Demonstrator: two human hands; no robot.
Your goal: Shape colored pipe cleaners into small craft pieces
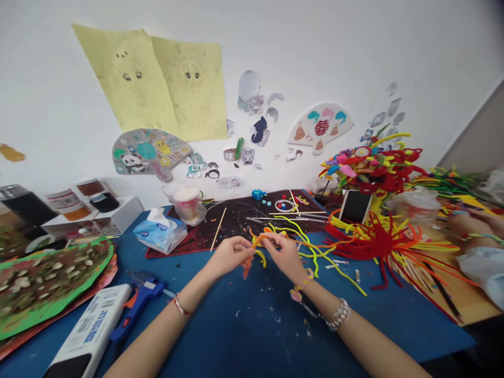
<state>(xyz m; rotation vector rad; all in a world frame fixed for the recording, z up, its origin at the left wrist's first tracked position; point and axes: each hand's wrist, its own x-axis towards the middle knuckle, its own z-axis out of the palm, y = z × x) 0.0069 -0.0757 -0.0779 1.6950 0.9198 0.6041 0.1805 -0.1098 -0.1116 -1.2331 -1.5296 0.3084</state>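
My left hand and my right hand meet above the blue table, pinching a twisted orange and yellow pipe cleaner between their fingertips. A short orange end hangs below my left hand, and a yellow loop dangles between my hands. Long yellow-green pipe cleaners trail from my right hand across the table. A pink and yellow pipe-cleaner piece hangs near my right wrist. My fingers hide part of the twisted section.
A blue glue gun and a white box lie at the near left, beside a green leaf-shaped craft. Ahead are tissues and a dark red mat. A red-and-yellow pipe-cleaner craft spreads right, near a co-worker's hand.
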